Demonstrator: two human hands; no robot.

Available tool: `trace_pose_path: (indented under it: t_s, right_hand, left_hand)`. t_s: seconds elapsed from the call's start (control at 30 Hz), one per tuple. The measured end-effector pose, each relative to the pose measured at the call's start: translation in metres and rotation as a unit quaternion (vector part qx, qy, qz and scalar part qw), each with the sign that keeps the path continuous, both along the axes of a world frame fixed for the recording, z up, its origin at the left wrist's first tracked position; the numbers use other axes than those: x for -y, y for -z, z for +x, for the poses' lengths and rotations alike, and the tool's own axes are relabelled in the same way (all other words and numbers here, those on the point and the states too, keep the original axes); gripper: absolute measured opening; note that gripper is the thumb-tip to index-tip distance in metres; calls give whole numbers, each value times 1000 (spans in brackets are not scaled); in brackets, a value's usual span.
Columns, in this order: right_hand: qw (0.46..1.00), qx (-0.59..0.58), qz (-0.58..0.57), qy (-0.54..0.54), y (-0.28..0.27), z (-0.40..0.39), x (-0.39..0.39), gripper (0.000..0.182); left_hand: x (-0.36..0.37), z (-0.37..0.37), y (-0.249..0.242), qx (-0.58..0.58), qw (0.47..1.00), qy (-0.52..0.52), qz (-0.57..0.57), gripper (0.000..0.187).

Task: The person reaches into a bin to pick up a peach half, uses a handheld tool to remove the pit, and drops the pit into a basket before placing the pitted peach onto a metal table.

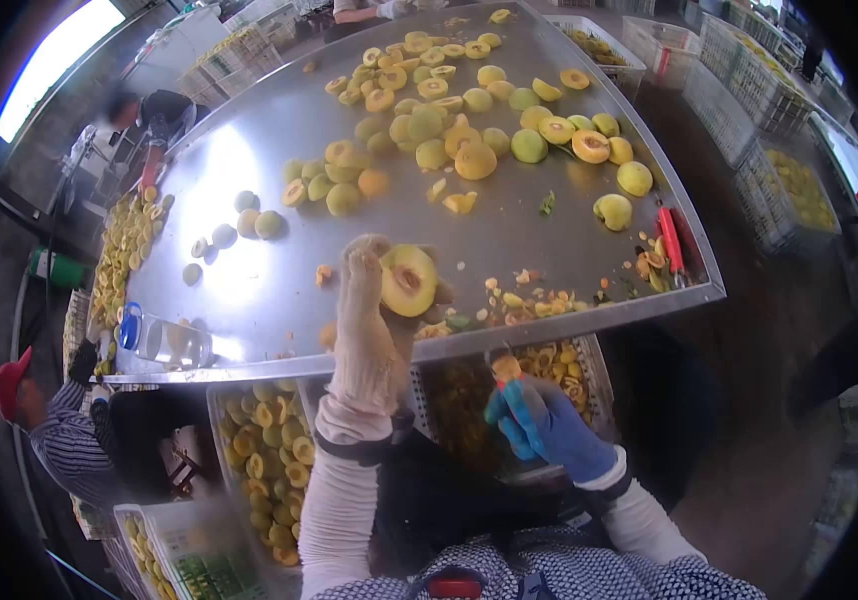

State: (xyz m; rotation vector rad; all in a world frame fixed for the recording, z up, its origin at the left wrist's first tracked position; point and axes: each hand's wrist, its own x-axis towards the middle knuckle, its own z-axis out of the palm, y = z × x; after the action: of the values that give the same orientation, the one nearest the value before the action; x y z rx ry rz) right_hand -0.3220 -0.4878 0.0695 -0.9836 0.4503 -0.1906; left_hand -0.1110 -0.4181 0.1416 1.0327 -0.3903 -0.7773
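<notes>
My left hand (pixel 364 315), in a cream glove, holds a peach half (pixel 410 281) above the near part of the metal table (pixel 279 280). Its cut face is toward me, with a brown hollow or stone in the middle. In a blue glove, my right hand (pixel 557 428) is closed around the red handle of a small pitting tool (pixel 506 369). The tool's metal tip points up at the table's near edge, apart from the fruit. Whole and halved peaches (pixel 434 125) lie across the table beyond my hands.
Below the edge stand a crate of peach halves (pixel 264 440) and another crate (pixel 597 380). Scraps (pixel 529 303), a red-handled tool (pixel 669 240) and a plastic bottle (pixel 171 340) lie on the table. Co-workers (pixel 69 420) are at the left; stacked crates (pixel 749 90) stand right.
</notes>
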Motion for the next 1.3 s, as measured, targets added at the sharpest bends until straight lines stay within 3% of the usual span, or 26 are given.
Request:
trace_pose_path:
  t_s: [0.07,0.13,0.37,0.57,0.63,0.67,0.73,0.77,0.83,0.87,0.93,0.97,1.03,1.07,1.1,1.13,1.17,1.23,1.3]
  right_hand:
    - [997,-29,-17,-64,-26,6,3,40]
    - [998,-28,-32,-45,-30,9,-6,40]
    - [999,-17,-3,-48,-19,9,-14,48]
    - [997,-48,45,-48,-14,10,-18,53]
    - [996,-49,58,-45,-13,9,-17,53]
    - [991,-23,110,-70,-8,7,-14,44]
    - [982,2,165,-95,13,2,-11,37]
    - [990,70,-100,-67,34,-2,-13,29]
    - [925,129,-356,-33,30,0,-10,26]
    - [977,44,-194,-80,19,0,-6,36]
    - [992,-41,-20,-121,17,-1,-8,58]
    - [983,48,-148,-96,28,-3,-11,39]
    - [951,135,-270,-65,27,-5,-15,24]
    - [985,112,38,-123,22,-9,-19,35]
    - [922,77,339,-169,16,-10,-22,49]
    - [926,84,325,-171,20,-9,-31,65]
    - [925,81,329,-169,25,-10,-39,65]
    - [869,156,443,-153,32,-8,-47,65]
    - [867,161,445,-156,35,-8,-49,65]
  left_hand:
    - [-9,-28,6,-11,999,-15,-29,31]
    - [-17,-47,17,-46,995,-23,-83,33]
    - [-20,-71,30,-52,996,2,-72,36]
    - [-13,-75,48,79,997,-3,21,50]
    - [-9,-77,51,76,996,-34,20,33]
    - [-6,-77,54,76,996,-32,23,33]
    - [-3,-78,60,87,995,-39,20,60]
    - [-8,-69,58,87,995,-38,22,60]
    - [-20,-48,46,86,979,185,27,63]
    - [-20,-51,38,58,983,168,42,57]
    - [-18,-53,30,83,978,163,103,57]
    - [-16,-54,29,112,969,157,157,56]
    - [-12,-66,38,143,971,120,149,55]
    - [-12,-71,42,171,972,83,140,55]
    - [-11,-68,42,168,972,84,140,55]
    - [-10,-63,42,115,978,144,99,42]
    - [-10,-59,43,61,975,203,60,31]
    - [-5,-50,46,57,965,256,18,32]
    - [-5,-49,48,48,950,306,-26,33]
